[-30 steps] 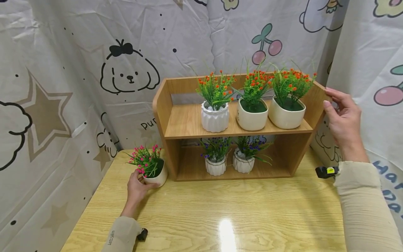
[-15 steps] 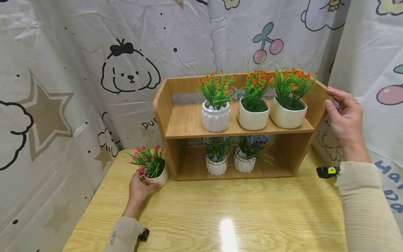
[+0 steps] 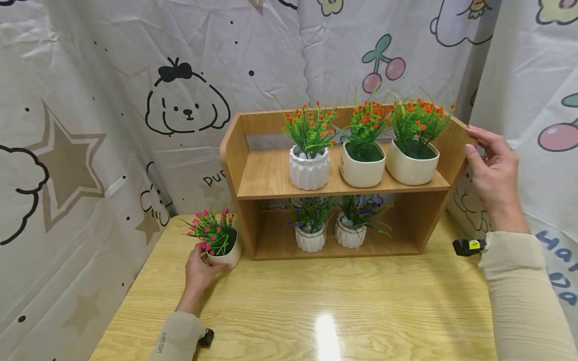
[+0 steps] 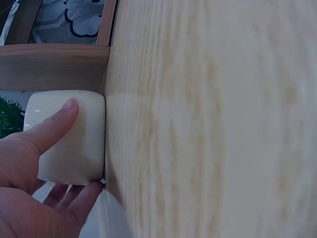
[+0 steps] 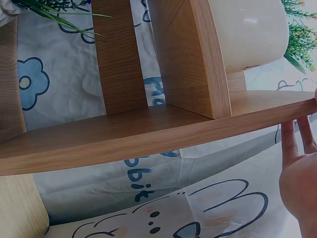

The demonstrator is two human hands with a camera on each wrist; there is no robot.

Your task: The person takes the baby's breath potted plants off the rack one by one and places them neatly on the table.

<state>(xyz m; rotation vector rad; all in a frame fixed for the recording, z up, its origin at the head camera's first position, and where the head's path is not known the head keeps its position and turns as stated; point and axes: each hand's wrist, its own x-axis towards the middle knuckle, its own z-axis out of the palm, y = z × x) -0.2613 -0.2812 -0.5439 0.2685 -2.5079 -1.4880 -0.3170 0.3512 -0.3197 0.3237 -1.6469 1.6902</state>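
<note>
My left hand [image 3: 199,273] grips a cream pot of pink artificial flowers [image 3: 228,254] that stands on the table beside the shelf's left side. In the left wrist view the thumb lies across the pot's [image 4: 81,136] face, and the fingers go round its lower side. At the upper right, my right hand [image 3: 495,170] holds the edge of the right side panel of a two-tier wooden shelf [image 3: 266,173]. Two of its fingers [image 5: 289,141] show against the panel's outer face in the right wrist view; the thumb is mostly cut off there.
On the upper tier stand a white fluted pot [image 3: 309,170] and two cream pots [image 3: 363,168] with orange flowers. Two white pots [image 3: 310,238] with purple flowers sit on the lower tier. Printed curtains [image 3: 266,55] enclose the wooden table [image 3: 289,301] behind and at the sides.
</note>
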